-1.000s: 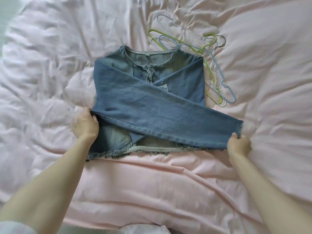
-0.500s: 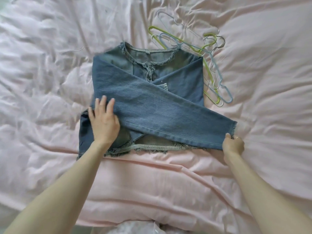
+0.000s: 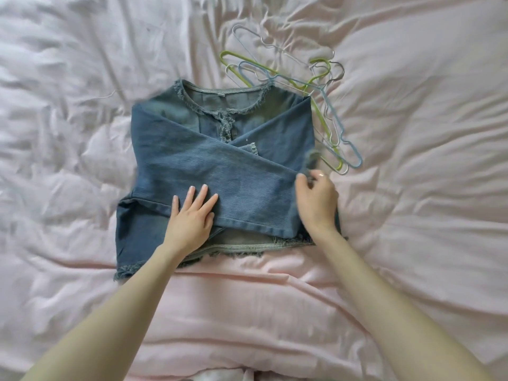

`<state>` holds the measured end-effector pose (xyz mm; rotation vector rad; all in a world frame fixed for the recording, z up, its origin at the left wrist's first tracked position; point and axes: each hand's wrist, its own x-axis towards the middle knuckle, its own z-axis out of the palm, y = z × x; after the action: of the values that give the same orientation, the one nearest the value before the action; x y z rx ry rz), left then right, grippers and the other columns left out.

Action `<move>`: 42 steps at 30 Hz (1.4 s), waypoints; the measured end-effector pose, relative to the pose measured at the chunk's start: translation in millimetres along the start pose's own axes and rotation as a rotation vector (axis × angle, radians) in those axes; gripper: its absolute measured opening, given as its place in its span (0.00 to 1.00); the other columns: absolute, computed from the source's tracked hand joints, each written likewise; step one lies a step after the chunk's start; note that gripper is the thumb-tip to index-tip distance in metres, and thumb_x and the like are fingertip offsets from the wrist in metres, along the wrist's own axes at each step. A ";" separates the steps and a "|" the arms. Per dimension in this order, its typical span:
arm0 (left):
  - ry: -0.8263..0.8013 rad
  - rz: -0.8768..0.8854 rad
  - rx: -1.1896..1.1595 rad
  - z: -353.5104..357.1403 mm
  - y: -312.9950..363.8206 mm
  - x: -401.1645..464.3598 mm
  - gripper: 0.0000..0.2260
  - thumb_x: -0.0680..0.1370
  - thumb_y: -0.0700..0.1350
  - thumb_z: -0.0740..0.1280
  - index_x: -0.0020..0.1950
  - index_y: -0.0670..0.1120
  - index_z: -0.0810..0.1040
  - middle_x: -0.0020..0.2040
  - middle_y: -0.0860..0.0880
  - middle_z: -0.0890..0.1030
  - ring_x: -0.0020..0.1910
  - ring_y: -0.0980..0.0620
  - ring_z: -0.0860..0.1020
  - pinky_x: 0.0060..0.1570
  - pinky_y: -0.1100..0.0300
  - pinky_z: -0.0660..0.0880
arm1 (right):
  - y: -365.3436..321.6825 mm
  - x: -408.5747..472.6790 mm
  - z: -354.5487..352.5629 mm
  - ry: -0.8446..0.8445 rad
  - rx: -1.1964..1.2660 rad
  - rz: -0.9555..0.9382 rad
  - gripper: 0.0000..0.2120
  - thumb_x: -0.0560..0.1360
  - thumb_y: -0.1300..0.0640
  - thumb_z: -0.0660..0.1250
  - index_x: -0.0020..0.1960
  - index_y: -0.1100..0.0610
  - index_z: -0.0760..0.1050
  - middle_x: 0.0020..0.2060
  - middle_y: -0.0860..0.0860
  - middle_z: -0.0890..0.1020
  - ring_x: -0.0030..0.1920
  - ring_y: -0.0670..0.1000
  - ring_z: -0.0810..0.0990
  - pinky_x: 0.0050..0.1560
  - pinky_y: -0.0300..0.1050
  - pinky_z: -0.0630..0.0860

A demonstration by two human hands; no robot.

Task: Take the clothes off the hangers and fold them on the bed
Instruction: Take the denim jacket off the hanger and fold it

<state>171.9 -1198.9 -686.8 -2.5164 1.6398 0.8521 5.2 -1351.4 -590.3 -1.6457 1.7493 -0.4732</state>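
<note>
Your denim jacket [image 3: 220,166] lies front-up near the middle of the bed [image 3: 412,188], on the rumpled pink sheet, collar toward the far edge and frayed hem toward you. Both sleeves are folded across the chest, the upper one running from the far left shoulder down toward the near right corner of the jacket. Your left hand [image 3: 191,218] lies flat on that sleeve's lower seam, fingers straight and spread, pressing the cloth down and gripping nothing. Your right hand [image 3: 316,202] is at the jacket's right edge with its fingers curled around the sleeve's cuff end, which stands up blurred just above the knuckles; the blur keeps you from seeing exactly how the cuff lies. Just beyond that hand, a heap of wire hangers [image 3: 324,105] lies on the sheet against the jacket's far right shoulder: a green one, a pale blue one and at least one whitish one tangled together, their hooks pointing away to the right. The nearest loops of the heap lie close to your right knuckles, beside the jacket's right edge. At the near edge of the bed, between your forearms, a bit of white fabric [image 3: 217,376] pokes into view.
</note>
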 end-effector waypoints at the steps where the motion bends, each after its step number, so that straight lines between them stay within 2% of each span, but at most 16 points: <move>1: -0.004 0.014 -0.022 -1.8 -4.7 -1.0 0.21 0.83 0.47 0.51 0.77 0.52 0.56 0.78 0.51 0.50 0.77 0.47 0.46 0.73 0.44 0.42 | -13.0 -3.4 15.5 -0.050 0.007 -0.052 0.07 0.76 0.57 0.62 0.49 0.60 0.77 0.44 0.57 0.83 0.48 0.57 0.80 0.49 0.45 0.69; 3: 0.005 0.037 -0.097 -3.2 -9.4 -2.8 0.20 0.83 0.45 0.52 0.76 0.49 0.59 0.78 0.52 0.52 0.77 0.48 0.47 0.73 0.48 0.43 | -32.6 -8.9 41.9 -0.212 0.003 -0.113 0.07 0.77 0.57 0.62 0.50 0.58 0.76 0.42 0.56 0.83 0.46 0.56 0.80 0.50 0.46 0.74; 7: 0.114 0.072 -0.270 1.4 -20.4 -10.9 0.18 0.81 0.38 0.56 0.72 0.43 0.68 0.75 0.50 0.61 0.76 0.47 0.54 0.73 0.55 0.46 | -42.5 -14.9 78.6 -0.621 0.202 0.082 0.05 0.79 0.59 0.59 0.51 0.57 0.74 0.44 0.55 0.81 0.39 0.50 0.80 0.43 0.46 0.80; 9: 0.144 0.071 -0.331 6.4 -28.4 -13.8 0.17 0.80 0.36 0.56 0.69 0.42 0.71 0.74 0.50 0.64 0.76 0.48 0.56 0.72 0.58 0.46 | -29.9 -16.7 84.3 -0.567 0.080 -0.044 0.09 0.79 0.58 0.59 0.53 0.57 0.77 0.48 0.53 0.82 0.48 0.50 0.79 0.53 0.44 0.76; 13: 0.233 0.052 -0.412 7.2 -30.2 -14.2 0.16 0.77 0.31 0.59 0.60 0.41 0.78 0.67 0.47 0.74 0.72 0.47 0.65 0.72 0.54 0.55 | 15.4 -12.8 73.6 -0.170 -0.239 -0.411 0.14 0.78 0.59 0.59 0.59 0.62 0.77 0.59 0.57 0.78 0.63 0.57 0.72 0.65 0.44 0.63; 16: 0.380 0.067 -0.375 -0.6 -30.3 -14.4 0.16 0.74 0.33 0.57 0.56 0.40 0.79 0.59 0.43 0.79 0.64 0.41 0.73 0.64 0.44 0.69 | 41.0 -2.2 72.4 -0.328 -0.511 -0.380 0.23 0.81 0.51 0.56 0.74 0.57 0.61 0.75 0.57 0.58 0.76 0.57 0.53 0.74 0.54 0.47; 18: 0.508 -0.039 -0.289 -5.9 -36.2 -14.7 0.17 0.73 0.37 0.55 0.57 0.40 0.78 0.58 0.42 0.78 0.63 0.39 0.73 0.61 0.44 0.69 | 53.0 0.7 81.3 -0.503 -0.757 -0.385 0.28 0.81 0.44 0.51 0.77 0.50 0.48 0.77 0.54 0.46 0.77 0.55 0.43 0.74 0.56 0.41; 20: 0.579 -0.214 -0.201 -11.0 -46.1 -12.5 0.17 0.74 0.38 0.58 0.61 0.41 0.75 0.63 0.42 0.75 0.65 0.41 0.71 0.63 0.44 0.64 | 57.8 2.8 88.8 -0.575 -0.889 -0.410 0.29 0.81 0.42 0.47 0.77 0.48 0.42 0.77 0.54 0.41 0.76 0.56 0.39 0.74 0.60 0.41; 22: 0.551 -0.367 -0.259 -19.2 -61.9 -7.7 0.18 0.77 0.41 0.62 0.67 0.41 0.69 0.66 0.40 0.70 0.66 0.40 0.67 0.66 0.45 0.62 | 54.3 5.1 96.9 -0.576 -0.889 -0.408 0.30 0.80 0.40 0.46 0.77 0.47 0.40 0.76 0.54 0.39 0.76 0.57 0.37 0.72 0.64 0.41; 24: 0.457 -0.524 -0.525 -33.6 -80.6 -0.2 0.22 0.79 0.48 0.63 0.70 0.39 0.65 0.65 0.39 0.69 0.65 0.41 0.68 0.65 0.49 0.63 | 48.6 5.0 103.9 -0.577 -0.887 -0.421 0.31 0.79 0.39 0.46 0.77 0.46 0.38 0.76 0.53 0.37 0.76 0.56 0.36 0.71 0.67 0.41; 27: 0.258 -0.718 -0.839 -49.8 -105.3 13.1 0.26 0.76 0.61 0.63 0.65 0.43 0.71 0.58 0.44 0.76 0.57 0.46 0.75 0.58 0.53 0.71 | 40.5 6.0 112.2 -0.590 -0.909 -0.458 0.31 0.79 0.37 0.46 0.76 0.43 0.37 0.76 0.51 0.36 0.75 0.57 0.34 0.68 0.71 0.42; 31: 0.035 -0.665 -1.063 -66.3 -117.5 18.1 0.16 0.74 0.59 0.68 0.51 0.47 0.81 0.46 0.51 0.84 0.46 0.54 0.81 0.45 0.62 0.75 | 38.5 10.9 121.1 -0.601 -0.958 -0.474 0.31 0.78 0.35 0.44 0.75 0.42 0.35 0.76 0.51 0.35 0.75 0.59 0.33 0.66 0.74 0.44; 35: -0.089 -0.626 -1.139 -78.6 -101.2 15.5 0.10 0.75 0.53 0.68 0.45 0.47 0.82 0.37 0.53 0.85 0.37 0.56 0.82 0.45 0.58 0.78 | 36.6 12.3 123.5 -0.659 -0.985 -0.444 0.31 0.78 0.35 0.44 0.76 0.43 0.36 0.75 0.51 0.34 0.74 0.59 0.33 0.66 0.76 0.44; 37: -0.051 -0.610 -1.125 -87.8 -85.8 14.7 0.09 0.77 0.51 0.67 0.45 0.46 0.80 0.38 0.50 0.85 0.37 0.54 0.82 0.46 0.56 0.79 | 32.7 17.0 120.3 -0.727 -0.922 -0.416 0.31 0.79 0.37 0.47 0.76 0.42 0.38 0.75 0.50 0.34 0.75 0.58 0.33 0.66 0.76 0.42; 39: -0.031 -0.588 -1.086 -101.3 -70.6 14.1 0.06 0.78 0.50 0.65 0.47 0.48 0.78 0.45 0.48 0.83 0.44 0.51 0.81 0.49 0.54 0.78 | 25.2 23.6 113.2 -0.827 -0.758 -0.355 0.29 0.79 0.39 0.50 0.77 0.42 0.46 0.76 0.48 0.37 0.75 0.56 0.34 0.67 0.73 0.40; 42: -0.075 -0.486 -0.972 -131.7 -31.8 13.2 0.02 0.79 0.49 0.63 0.50 0.55 0.73 0.53 0.48 0.81 0.53 0.47 0.79 0.57 0.49 0.76 | 15.9 34.8 82.8 -0.951 -0.264 -0.105 0.24 0.80 0.42 0.51 0.74 0.47 0.61 0.77 0.46 0.50 0.77 0.50 0.43 0.73 0.62 0.40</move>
<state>259.6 -1235.6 -589.3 -3.1189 0.5283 1.9460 51.5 -1367.8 -667.1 -1.7189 1.0259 0.4720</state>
